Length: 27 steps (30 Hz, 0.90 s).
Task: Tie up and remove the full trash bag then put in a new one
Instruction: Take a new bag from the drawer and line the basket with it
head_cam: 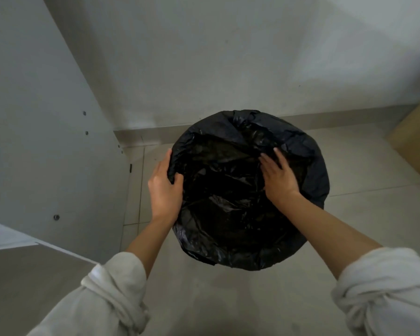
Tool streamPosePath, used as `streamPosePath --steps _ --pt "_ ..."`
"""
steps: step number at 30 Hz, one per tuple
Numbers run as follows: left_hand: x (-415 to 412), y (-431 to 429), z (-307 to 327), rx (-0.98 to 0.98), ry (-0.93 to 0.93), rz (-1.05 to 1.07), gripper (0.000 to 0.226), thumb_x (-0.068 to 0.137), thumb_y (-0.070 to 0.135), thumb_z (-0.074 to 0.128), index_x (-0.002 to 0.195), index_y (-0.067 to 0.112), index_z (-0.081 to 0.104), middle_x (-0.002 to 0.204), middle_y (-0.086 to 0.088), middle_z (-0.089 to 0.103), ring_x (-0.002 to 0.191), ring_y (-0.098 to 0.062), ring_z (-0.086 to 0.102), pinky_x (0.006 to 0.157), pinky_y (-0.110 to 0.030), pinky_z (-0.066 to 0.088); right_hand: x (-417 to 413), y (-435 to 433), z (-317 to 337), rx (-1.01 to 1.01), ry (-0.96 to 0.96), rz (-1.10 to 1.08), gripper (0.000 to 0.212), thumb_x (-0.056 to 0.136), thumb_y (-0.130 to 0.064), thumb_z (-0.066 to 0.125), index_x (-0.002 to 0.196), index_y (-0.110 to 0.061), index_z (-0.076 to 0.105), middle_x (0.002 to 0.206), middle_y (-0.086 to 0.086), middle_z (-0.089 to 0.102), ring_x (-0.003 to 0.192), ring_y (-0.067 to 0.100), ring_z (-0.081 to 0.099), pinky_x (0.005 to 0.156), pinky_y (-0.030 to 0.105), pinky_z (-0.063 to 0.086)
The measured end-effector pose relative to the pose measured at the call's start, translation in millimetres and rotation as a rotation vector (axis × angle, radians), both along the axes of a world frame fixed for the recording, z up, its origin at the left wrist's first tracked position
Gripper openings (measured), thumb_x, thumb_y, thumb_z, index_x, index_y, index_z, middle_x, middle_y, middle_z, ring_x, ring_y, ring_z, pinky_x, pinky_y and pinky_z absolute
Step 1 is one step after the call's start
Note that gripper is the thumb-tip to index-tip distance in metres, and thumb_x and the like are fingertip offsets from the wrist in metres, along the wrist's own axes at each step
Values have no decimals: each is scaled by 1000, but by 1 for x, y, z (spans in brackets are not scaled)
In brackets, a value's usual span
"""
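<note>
A black trash bag (230, 241) lines a round bin standing on the tiled floor, seen from straight above; its plastic is folded over the rim all round and the bin itself is hidden under it. My left hand (164, 190) grips the bag's folded edge at the bin's left rim, thumb inside and fingers outside. My right hand (278, 174) lies flat with fingers spread on the crumpled plastic inside the opening, toward the right side. What is in the bag cannot be made out in the dark.
A white cabinet panel (46, 132) with screw heads rises close on the left. A pale wall (228, 57) with a skirting strip runs behind the bin. A brown cardboard-coloured object (417, 139) sits at the right edge. Tiled floor (361, 166) lies to the right.
</note>
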State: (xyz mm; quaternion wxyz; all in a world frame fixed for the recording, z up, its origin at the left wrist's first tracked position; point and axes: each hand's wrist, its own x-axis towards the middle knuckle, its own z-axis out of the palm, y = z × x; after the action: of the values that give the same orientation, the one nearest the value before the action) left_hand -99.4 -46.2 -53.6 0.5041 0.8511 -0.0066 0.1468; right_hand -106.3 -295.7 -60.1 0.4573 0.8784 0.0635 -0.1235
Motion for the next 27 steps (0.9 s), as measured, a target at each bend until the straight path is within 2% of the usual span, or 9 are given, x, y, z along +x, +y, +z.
streamPosePath --steps 3,6,9,11,14,17,20,23,27 --pt "2 0 1 -10 4 20 53 89 3 49 140 16 43 118 -10 61 105 -19 57 96 -33 47 -2 -3 -2 21 33 9 60 101 -42 15 149 -12 -5 159 10 -8 145 27 -15 105 57 -23" --pt "1 -1 4 -33 5 20 53 89 2 50 139 16 44 123 -7 59 108 -15 55 96 -22 44 -3 -6 -8 66 136 53 56 101 -42 15 150 -24 -3 158 4 -13 144 25 -20 104 59 -23" --pt "-4 -2 4 -35 -15 16 53 89 2 51 140 16 44 129 -4 55 114 -11 52 98 -16 39 -9 -7 -5 61 190 -94 58 100 -45 12 150 -19 -1 159 6 -4 146 24 -12 107 58 -20" --pt "-6 -3 5 -48 -17 9 53 89 1 50 140 16 43 130 -3 54 116 -11 51 100 -19 39 -13 -2 -6 191 189 -104 56 101 -43 13 151 -19 10 159 7 4 147 24 -7 107 58 -20" --pt "-6 -5 6 -69 -18 16 54 89 -1 47 140 16 43 127 2 53 113 -8 50 97 -12 37 -14 20 -6 647 258 -184 49 101 -43 21 143 -22 37 149 7 37 143 26 21 111 57 -14" --pt "-5 -6 7 -113 18 83 55 90 -3 44 141 16 41 121 7 49 111 -3 45 94 -8 32 -18 54 5 1297 433 -463 51 99 -49 28 131 -19 54 135 7 53 127 28 46 115 44 22" --pt "-3 -3 2 -181 100 173 56 90 -1 43 142 20 39 135 2 48 120 -10 46 104 -25 36 -24 80 26 1642 503 -561 55 96 -53 34 118 -14 65 120 6 65 111 23 59 104 36 41" --pt "-4 1 3 -259 203 212 58 90 0 40 143 21 33 141 -6 40 126 -20 44 109 -40 36 -32 85 50 1661 598 -466 53 90 -60 42 112 -18 68 115 -3 66 105 13 60 98 27 42" --pt "-2 10 4 -287 345 144 59 93 2 39 147 17 20 148 -8 21 139 -30 23 114 -48 26 -43 73 57 1420 492 -72 38 85 -41 64 120 -25 62 116 -5 64 108 16 57 93 32 47"
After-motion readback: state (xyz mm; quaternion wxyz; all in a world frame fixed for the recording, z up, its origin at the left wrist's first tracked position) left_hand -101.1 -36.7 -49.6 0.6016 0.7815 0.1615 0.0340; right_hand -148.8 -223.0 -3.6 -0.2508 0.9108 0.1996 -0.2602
